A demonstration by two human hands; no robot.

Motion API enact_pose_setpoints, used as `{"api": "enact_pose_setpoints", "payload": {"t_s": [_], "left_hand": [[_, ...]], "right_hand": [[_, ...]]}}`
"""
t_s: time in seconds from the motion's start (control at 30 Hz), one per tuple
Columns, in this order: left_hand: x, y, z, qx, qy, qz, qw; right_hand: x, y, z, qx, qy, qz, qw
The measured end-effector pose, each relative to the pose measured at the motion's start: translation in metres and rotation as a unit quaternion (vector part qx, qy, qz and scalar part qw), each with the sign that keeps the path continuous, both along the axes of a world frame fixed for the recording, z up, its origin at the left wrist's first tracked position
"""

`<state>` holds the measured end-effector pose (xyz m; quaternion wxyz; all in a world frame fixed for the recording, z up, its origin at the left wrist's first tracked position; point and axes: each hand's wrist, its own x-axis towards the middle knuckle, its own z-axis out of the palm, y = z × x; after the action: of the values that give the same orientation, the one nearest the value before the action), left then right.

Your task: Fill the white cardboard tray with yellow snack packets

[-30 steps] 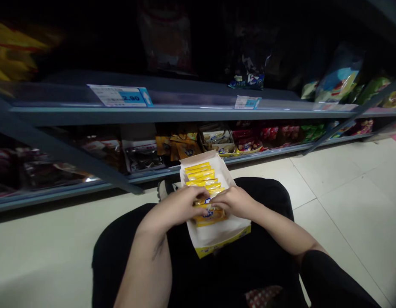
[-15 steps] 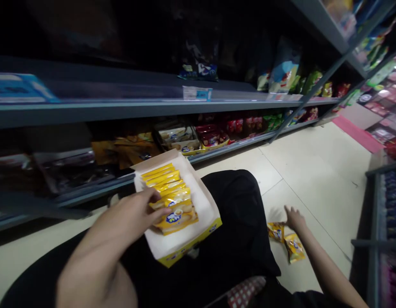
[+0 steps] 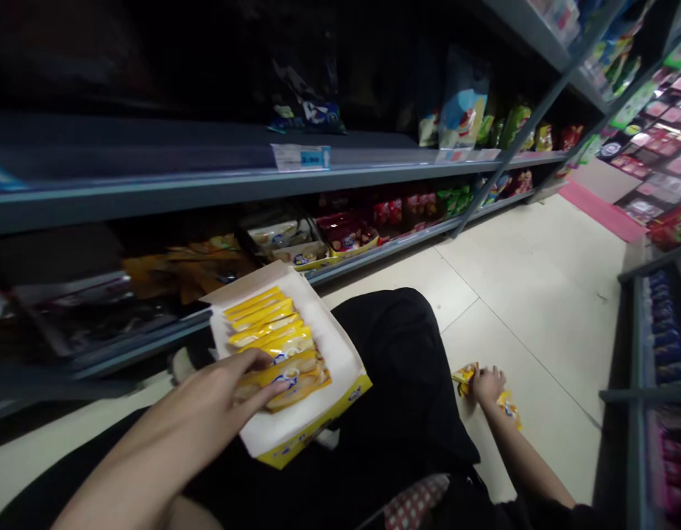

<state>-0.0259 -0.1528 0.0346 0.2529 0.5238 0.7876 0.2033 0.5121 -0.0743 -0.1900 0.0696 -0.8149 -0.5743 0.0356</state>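
An open carton (image 3: 340, 346), white inside with a yellow front edge, rests tilted on my lap. Inside it stands a row of yellow snack packets (image 3: 268, 316). My left hand (image 3: 244, 386) reaches into the carton, its thumb and fingers closed around the front packet (image 3: 301, 383). Down on the floor at the right, my right hand (image 3: 488, 386) has its fingers curled at a yellow snack packet (image 3: 464, 374); its fingertips are partly hidden. A second packet (image 3: 509, 409) lies beside that hand, partly covered by the wrist.
Ahead runs a grey store shelf (image 3: 219, 180) with a price tag (image 3: 301, 157). Its bottom level holds cartons of packets (image 3: 348, 232) and brown bags (image 3: 191, 269). Another shelf rack (image 3: 638, 353) stands on the right, across the tiled floor (image 3: 517, 294).
My right hand has come down onto the packets on the floor, and its fingers have curled in. My left hand stays at the front packet. The view has shifted slightly right.
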Motion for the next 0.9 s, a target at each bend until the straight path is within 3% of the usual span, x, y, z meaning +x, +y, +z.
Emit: {"api": "enact_pose_setpoints", "payload": {"t_s": [0.1, 0.2, 0.3, 0.37, 0.43, 0.5, 0.6, 0.67, 0.8, 0.9], "left_hand": [[-0.016, -0.010, 0.022, 0.006, 0.034, 0.024, 0.999], [-0.024, -0.013, 0.032, 0.183, 0.112, 0.069, 0.974], [-0.020, -0.005, 0.030, 0.321, 0.150, 0.123, 0.927], [-0.014, 0.006, 0.023, 0.331, 0.100, 0.138, 0.928], [-0.011, 0.018, 0.010, 0.294, 0.009, 0.140, 0.945], [-0.009, 0.030, -0.005, 0.257, -0.089, 0.140, 0.952], [-0.011, 0.045, -0.029, 0.245, -0.181, 0.165, 0.938], [-0.015, 0.052, -0.042, 0.238, -0.213, 0.187, 0.929], [-0.023, 0.059, -0.054, 0.235, -0.257, 0.197, 0.916], [-0.026, 0.061, -0.053, 0.249, -0.288, 0.220, 0.898]], "right_hand": [[-0.010, 0.043, 0.019, 0.112, 0.037, 0.028, 0.993], [-0.043, 0.099, 0.059, 0.237, 0.078, 0.053, 0.967], [-0.116, 0.147, 0.119, 0.355, 0.135, 0.087, 0.921], [-0.186, 0.164, 0.161, 0.435, 0.274, 0.170, 0.841], [-0.263, 0.168, 0.195, 0.381, 0.389, 0.267, 0.795], [-0.337, 0.164, 0.213, 0.260, 0.478, 0.357, 0.759], [-0.416, 0.155, 0.208, 0.061, 0.568, 0.438, 0.694], [-0.441, 0.149, 0.191, -0.008, 0.603, 0.440, 0.665], [-0.438, 0.137, 0.162, -0.071, 0.634, 0.440, 0.632], [-0.423, 0.128, 0.156, -0.119, 0.655, 0.437, 0.605]]}}
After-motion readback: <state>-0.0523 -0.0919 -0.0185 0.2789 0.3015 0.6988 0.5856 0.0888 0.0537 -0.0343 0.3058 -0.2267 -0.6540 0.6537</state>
